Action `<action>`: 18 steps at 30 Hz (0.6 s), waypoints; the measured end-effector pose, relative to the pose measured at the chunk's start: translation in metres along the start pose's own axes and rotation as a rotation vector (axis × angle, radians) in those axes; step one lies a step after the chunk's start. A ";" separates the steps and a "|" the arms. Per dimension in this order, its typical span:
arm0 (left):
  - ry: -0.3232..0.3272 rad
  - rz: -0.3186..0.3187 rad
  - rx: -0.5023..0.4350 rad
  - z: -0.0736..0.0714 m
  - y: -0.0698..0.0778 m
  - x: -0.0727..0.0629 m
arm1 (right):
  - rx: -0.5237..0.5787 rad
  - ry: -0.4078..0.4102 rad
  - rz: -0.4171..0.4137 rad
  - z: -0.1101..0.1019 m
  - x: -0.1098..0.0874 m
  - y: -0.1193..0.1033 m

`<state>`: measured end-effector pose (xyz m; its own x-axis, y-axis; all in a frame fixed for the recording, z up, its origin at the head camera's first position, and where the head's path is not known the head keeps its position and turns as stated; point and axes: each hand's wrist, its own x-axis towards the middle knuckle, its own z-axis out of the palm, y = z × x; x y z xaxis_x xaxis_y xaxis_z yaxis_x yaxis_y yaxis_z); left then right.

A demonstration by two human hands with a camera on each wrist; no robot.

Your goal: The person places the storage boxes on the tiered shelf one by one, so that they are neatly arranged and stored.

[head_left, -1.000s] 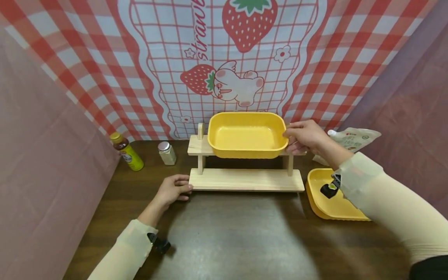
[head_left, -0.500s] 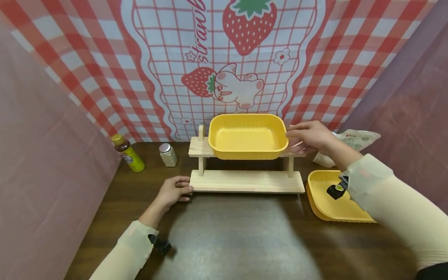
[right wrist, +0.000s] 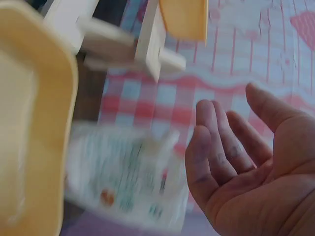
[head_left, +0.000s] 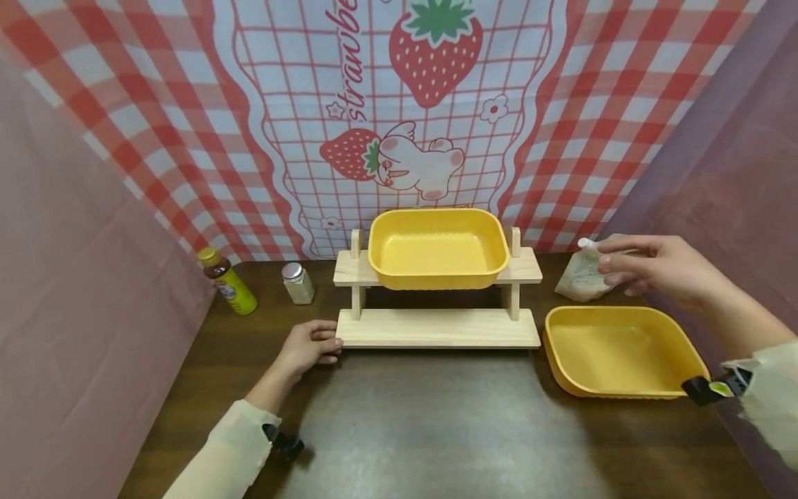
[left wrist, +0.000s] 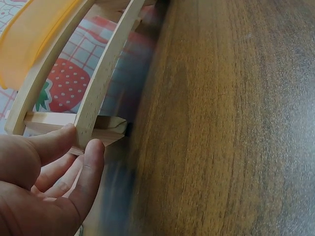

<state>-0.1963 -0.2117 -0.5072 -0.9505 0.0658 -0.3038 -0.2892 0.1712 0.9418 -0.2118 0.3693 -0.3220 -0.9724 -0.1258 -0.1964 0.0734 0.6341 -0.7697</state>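
Note:
My left hand (head_left: 308, 346) pinches the left end of a two-tier wooden shelf (head_left: 436, 328) at its lower board; in the left wrist view the thumb and fingers close in on that board's corner. On the upper tier rests a yellow plastic basin (head_left: 439, 281). My right hand (head_left: 673, 267) is in the air at the right, holding nothing, its fingers loosely bent in the right wrist view. Beyond it and partly hidden by it stands a pale spouted pouch (head_left: 581, 278). A second yellow basin (head_left: 623, 346) sits on the table below that hand.
At the back left are a bottle with a yellow cap (head_left: 231, 283) and a small glass jar with a silver lid (head_left: 298, 283). A red checked strawberry cloth (head_left: 430, 104) hangs behind the shelf, with pink cloth at both sides. The table (head_left: 411, 430) is dark wood.
My right hand has left the upper basin's right edge and moved right, over toward the pouch. The upper basin stays on the shelf. My left hand keeps its place at the lower board.

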 end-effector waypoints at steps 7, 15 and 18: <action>0.001 -0.005 -0.016 -0.001 -0.003 0.000 | -0.193 -0.028 0.116 -0.022 -0.032 0.060; 0.002 0.006 -0.030 -0.004 -0.009 -0.003 | -0.216 -0.029 0.202 -0.027 -0.056 0.129; -0.002 0.010 -0.029 -0.006 -0.010 -0.003 | -0.178 0.031 0.228 -0.029 -0.061 0.154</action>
<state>-0.1914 -0.2196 -0.5143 -0.9531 0.0693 -0.2947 -0.2830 0.1420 0.9485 -0.1480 0.4972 -0.4109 -0.9417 0.0573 -0.3314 0.2539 0.7676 -0.5885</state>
